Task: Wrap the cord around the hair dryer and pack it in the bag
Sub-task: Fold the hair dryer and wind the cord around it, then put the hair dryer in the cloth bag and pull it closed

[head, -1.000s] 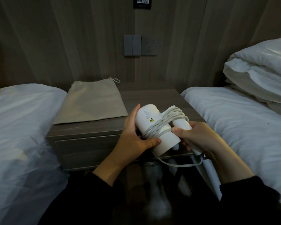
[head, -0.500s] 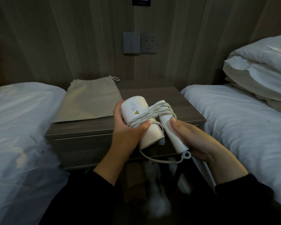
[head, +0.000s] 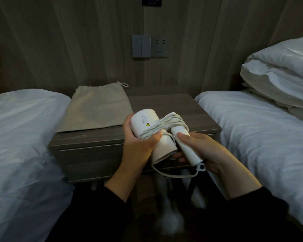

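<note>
White dryer: hair dryer [head: 143, 123] held in mid-air over front edge of nightstand [head: 173, 105], between both hands; barrel points up-left, handle down-right.
L grip: left hand [head: 138, 149] curled round barrel. Thumb pressed onto the coils; other fingers wrap behind barrel, tips showing at its far side.
R grip: right hand [head: 206, 151] holds handle. Thumb lies on top of handle just below the coils; fingers curled underneath, tips peeking out beneath barrel.
Cord: cord [head: 166, 124] white, wound several turns round the barrel/handle junction. One slack loop hangs from handle end & sweeps under barrel. Plug not visible.
Look: smooth white plastic; yellow warning triangle + small print on barrel; grey fitting at handle end where the lead exits.
Bag: bag [head: 94, 109] beige drawstring cloth, flat on nightstand's left half, behind-left of dryer, untouched. Drawstring end toward wall [head: 77, 41].
Surrounds: left bed [head: 24, 130] & right bed [head: 252, 126], white sheets; pillows [head: 278, 75] stacked on right bed; switch [head: 141, 46] & socket [head: 159, 48] on wood panelling.
</note>
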